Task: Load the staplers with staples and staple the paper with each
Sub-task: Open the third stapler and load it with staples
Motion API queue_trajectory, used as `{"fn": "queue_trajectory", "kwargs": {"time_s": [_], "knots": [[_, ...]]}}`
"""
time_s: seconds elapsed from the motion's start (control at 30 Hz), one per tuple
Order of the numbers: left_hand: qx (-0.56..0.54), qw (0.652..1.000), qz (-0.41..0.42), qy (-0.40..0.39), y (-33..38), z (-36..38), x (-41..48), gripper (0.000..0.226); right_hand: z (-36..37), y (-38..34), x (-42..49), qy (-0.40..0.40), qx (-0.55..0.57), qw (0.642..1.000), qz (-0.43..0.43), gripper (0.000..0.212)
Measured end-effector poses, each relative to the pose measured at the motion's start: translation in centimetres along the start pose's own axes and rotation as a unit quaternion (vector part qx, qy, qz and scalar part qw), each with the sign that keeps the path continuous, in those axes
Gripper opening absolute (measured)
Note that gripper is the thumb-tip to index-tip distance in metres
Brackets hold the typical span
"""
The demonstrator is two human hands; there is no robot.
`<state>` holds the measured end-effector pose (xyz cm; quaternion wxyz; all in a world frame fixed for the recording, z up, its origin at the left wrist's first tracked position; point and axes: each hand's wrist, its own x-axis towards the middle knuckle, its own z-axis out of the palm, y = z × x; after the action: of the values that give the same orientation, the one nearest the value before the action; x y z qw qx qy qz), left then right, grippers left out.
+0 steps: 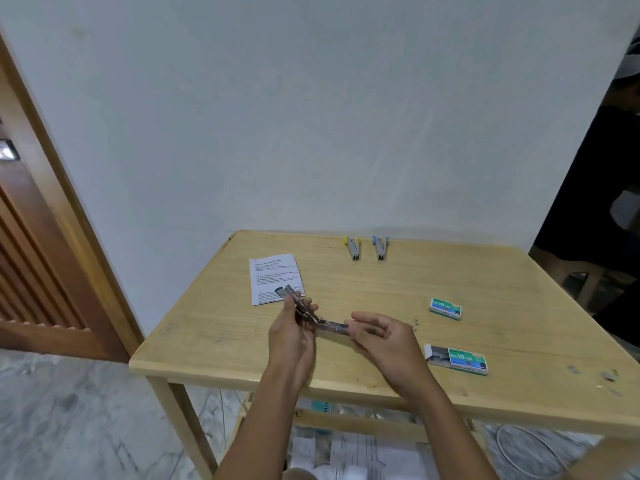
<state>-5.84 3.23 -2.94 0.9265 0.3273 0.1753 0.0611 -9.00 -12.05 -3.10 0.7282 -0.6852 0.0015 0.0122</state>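
My left hand [294, 336] grips a small stapler [304, 311] that is swung wide open, its dark top pointing up and left over the paper. The metal staple channel [334, 327] sticks out to the right. My right hand [382, 336] pinches the channel's end; whether it holds staples I cannot tell. A printed sheet of paper [275, 273] lies flat behind my left hand. A yellow stapler [354, 248] and a blue stapler [381, 248] lie side by side near the table's far edge. One staple box [465, 360] lies slid open at my right; another [445, 308] lies shut.
The wooden table [519, 292] stands against a white wall. Loose bits of staples [607, 375] lie near its right front corner, and a few more [415, 325] lie beside my right hand. A wooden door [52, 254] is at the left. Papers lie under the table.
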Motion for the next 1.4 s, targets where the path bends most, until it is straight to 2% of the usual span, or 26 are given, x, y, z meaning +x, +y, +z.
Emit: {"fn": "queue_trajectory", "kwargs": {"time_s": [0.17,0.27,0.33,0.4,0.57,0.7,0.9,1.1,1.3,1.4], "knots": [[-0.04,0.999,-0.024,-0.018,0.1,-0.1,0.1,0.031,-0.3,-0.8,-1.4,-0.08,-0.109,0.991,0.007,0.032],[-0.05,0.997,-0.049,-0.043,0.4,-0.5,0.2,0.031,0.2,-2.0,-1.6,-0.124,-0.22,0.967,-0.008,0.031],[-0.036,0.995,-0.062,-0.064,0.5,-0.6,0.4,0.031,0.9,-2.6,-1.4,-0.114,-0.228,0.967,-0.024,0.027],[-0.004,0.994,-0.071,-0.088,0.5,-0.5,0.3,0.032,1.6,-2.8,-0.6,-0.08,-0.266,0.957,-0.081,0.025],[0.056,0.986,-0.102,-0.123,0.4,-0.4,0.2,0.035,3.2,-2.7,1.6,-0.053,-0.389,0.898,-0.199,0.034],[0.083,0.983,-0.102,-0.125,0.2,-0.6,0.3,0.039,4.2,-2.6,2.4,-0.053,-0.455,0.856,-0.24,0.036],[0.102,0.984,-0.087,-0.115,0.2,-0.3,0.3,0.034,4.4,-2.7,3.2,-0.04,-0.48,0.833,-0.272,0.033],[0.105,0.984,-0.086,-0.113,0.1,-0.4,0.2,0.041,4.5,-2.0,3.2,-0.025,-0.466,0.838,-0.284,0.019],[0.111,0.983,-0.111,-0.096,0.4,-0.1,0.0,0.041,4.7,-0.6,2.1,-0.014,-0.364,0.886,-0.286,0.009],[0.109,0.983,-0.111,-0.1,0.5,-0.2,-0.2,0.039,4.6,-0.5,1.8,-0.009,-0.355,0.885,-0.3,0.004]]}}
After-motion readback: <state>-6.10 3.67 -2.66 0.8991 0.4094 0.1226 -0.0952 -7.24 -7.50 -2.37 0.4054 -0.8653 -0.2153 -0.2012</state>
